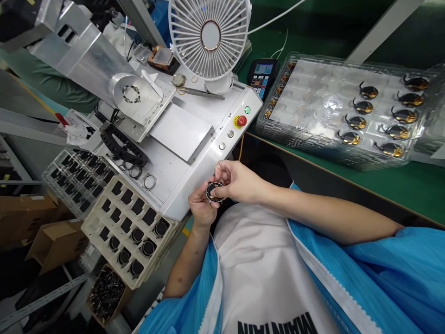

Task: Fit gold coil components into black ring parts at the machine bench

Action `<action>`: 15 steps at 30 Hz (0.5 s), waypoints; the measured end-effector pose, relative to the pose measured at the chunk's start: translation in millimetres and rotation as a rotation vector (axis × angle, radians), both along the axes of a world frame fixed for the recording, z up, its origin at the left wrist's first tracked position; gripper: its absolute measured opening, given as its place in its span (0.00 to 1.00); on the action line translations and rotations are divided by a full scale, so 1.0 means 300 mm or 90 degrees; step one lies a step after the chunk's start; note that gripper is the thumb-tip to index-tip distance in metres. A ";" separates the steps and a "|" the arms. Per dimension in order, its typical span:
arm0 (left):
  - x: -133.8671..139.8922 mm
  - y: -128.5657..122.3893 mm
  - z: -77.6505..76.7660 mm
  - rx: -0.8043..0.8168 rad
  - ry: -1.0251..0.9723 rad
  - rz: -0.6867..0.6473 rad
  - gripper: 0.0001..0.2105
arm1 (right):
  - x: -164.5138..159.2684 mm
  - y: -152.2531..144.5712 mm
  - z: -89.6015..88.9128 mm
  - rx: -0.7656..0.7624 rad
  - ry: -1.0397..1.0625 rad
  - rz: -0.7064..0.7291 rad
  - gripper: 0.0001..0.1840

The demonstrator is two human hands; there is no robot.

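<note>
A round black watch case [210, 197] with a metallic rim is held up in front of my body. My left hand [201, 208] grips it by the edge, fingers wrapped around its left side. From the other side, my right hand [239, 181] lays its thumb on the open face of the case, with the index finger curled at the upper rim. A small gold-coloured part shows inside the case by the thumb. The fingers hide much of the rest.
A white machine with a red emergency button [241, 120] stands ahead, a fan [210, 37] behind it. At left, a cream tray [100, 218] holds several round cases. Stacked clear trays [313, 130] at right carry round black parts with gold flex. Metal rings [149, 181] lie on the machine.
</note>
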State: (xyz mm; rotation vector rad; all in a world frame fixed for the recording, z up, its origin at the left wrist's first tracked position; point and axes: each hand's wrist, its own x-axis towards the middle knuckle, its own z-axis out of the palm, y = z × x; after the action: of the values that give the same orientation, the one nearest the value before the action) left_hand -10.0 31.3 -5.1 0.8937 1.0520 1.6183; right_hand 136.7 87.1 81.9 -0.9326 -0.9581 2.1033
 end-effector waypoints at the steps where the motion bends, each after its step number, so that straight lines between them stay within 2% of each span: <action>1: 0.000 0.001 0.001 -0.006 -0.003 0.009 0.28 | 0.000 0.001 0.000 0.010 -0.013 -0.008 0.19; 6: 0.005 0.002 0.013 0.004 -0.033 0.007 0.27 | 0.012 -0.003 -0.006 0.057 -0.125 -0.010 0.19; 9: 0.006 0.002 0.020 0.014 -0.019 0.026 0.28 | 0.027 -0.007 -0.015 0.034 -0.156 0.040 0.20; 12: 0.006 0.001 0.026 0.016 -0.007 0.019 0.27 | 0.035 -0.011 -0.036 0.017 -0.106 0.084 0.26; 15: 0.003 -0.005 0.030 0.005 -0.002 -0.007 0.26 | 0.031 -0.016 -0.057 0.013 -0.037 0.064 0.31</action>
State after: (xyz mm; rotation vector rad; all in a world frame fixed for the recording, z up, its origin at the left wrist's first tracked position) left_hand -9.2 29.7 4.0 0.9012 1.0378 1.6147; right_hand 145.9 82.3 64.7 -0.9584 -1.0736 2.1555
